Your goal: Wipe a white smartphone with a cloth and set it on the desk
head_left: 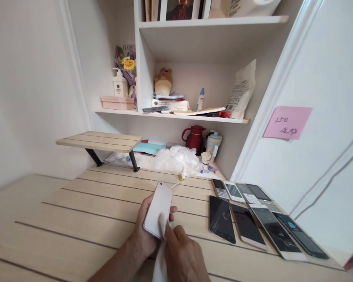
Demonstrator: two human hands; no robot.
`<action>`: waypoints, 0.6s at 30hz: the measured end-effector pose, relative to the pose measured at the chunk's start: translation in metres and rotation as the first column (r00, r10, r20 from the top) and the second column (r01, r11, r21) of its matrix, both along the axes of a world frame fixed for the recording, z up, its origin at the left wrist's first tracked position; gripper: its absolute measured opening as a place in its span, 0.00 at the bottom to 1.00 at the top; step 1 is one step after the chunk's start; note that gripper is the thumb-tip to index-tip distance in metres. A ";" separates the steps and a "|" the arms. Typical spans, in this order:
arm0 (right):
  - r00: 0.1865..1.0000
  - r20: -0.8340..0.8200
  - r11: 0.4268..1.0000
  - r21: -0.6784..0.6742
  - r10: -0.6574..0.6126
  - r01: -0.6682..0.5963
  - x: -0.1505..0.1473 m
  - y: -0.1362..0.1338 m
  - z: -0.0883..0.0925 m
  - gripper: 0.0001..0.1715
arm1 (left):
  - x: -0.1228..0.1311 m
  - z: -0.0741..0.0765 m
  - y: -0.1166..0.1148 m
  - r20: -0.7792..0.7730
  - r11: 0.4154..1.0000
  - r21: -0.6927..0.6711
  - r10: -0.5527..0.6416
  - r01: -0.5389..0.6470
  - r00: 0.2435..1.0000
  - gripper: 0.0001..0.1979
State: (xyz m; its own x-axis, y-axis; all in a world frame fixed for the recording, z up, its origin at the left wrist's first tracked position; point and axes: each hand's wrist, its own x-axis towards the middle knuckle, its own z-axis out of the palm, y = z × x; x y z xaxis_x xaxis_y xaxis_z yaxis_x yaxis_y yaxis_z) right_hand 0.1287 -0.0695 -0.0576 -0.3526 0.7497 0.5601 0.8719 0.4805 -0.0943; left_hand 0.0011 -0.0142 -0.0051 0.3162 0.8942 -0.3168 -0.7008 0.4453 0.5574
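Left: small wooden riser (100, 140) at the back of the slatted table (61, 219). On the shelf above it, a white pump bottle (119, 84) with a dark round label, too small to read. The bouquet (126, 58) behind it has "FLOWE" on its wrap, rest cut off. Centre front: left hand (144, 235) holds a white phone (158, 209) just above the table, fingers curled round its edges, with tips showing at the right edge. The phone has a plain glossy face, rounded corners and no logo I can read. It's tilted, far end pointing toward the shelves. Right hand (182, 254) has a white cloth (160, 266): index finger straight, pressing the cloth onto the phone's near end, other fingers folded over the cloth hanging below. Behind, a crumpled plastic bag (176, 158) and a red jug (194, 138); the cup (206, 158) beside the jug starts "CH", rest unclear. Right: two rows of phones (247, 225) lie flat on the table, screens up, edges near touching. On the wall, a pink sticky note (286, 122) has a handwritten "250" and two characters I can't make out.
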 end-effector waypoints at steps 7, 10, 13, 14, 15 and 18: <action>0.979 -0.193 0.998 0.035 0.067 -0.061 0.006 0.000 0.011 0.36 | -0.001 0.006 -0.002 0.044 1.000 0.010 -0.022 0.022 0.999 0.20; 0.968 -0.251 1.000 0.015 -0.005 0.009 0.010 0.001 0.014 0.32 | 0.000 0.007 -0.003 0.045 0.999 -0.006 -0.034 0.035 0.998 0.19; 0.975 -0.193 0.994 0.035 0.108 -0.103 0.005 -0.003 0.010 0.31 | -0.001 0.004 -0.001 0.012 0.999 -0.006 -0.044 0.044 0.999 0.21; 0.974 -0.174 0.989 0.034 0.145 -0.141 0.003 -0.004 0.009 0.31 | -0.002 0.004 0.000 0.002 0.999 -0.005 -0.038 0.038 0.999 0.22; 0.972 -0.166 0.986 0.026 0.166 -0.164 0.002 -0.004 0.008 0.31 | -0.002 0.003 0.000 -0.004 0.999 0.002 -0.034 0.034 0.999 0.22; 0.981 -0.170 0.995 -0.029 0.094 -0.101 0.003 -0.003 0.007 0.29 | -0.001 0.005 -0.002 -0.003 0.999 0.034 0.008 -0.008 1.000 0.21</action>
State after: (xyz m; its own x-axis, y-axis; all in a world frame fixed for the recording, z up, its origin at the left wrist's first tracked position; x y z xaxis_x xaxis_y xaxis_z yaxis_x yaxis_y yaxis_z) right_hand 0.1313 -0.0722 -0.0505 -0.3278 0.7377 0.5902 0.7912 0.5557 -0.2552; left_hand 0.0000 -0.0166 -0.0005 0.3081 0.9070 -0.2869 -0.7027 0.4203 0.5740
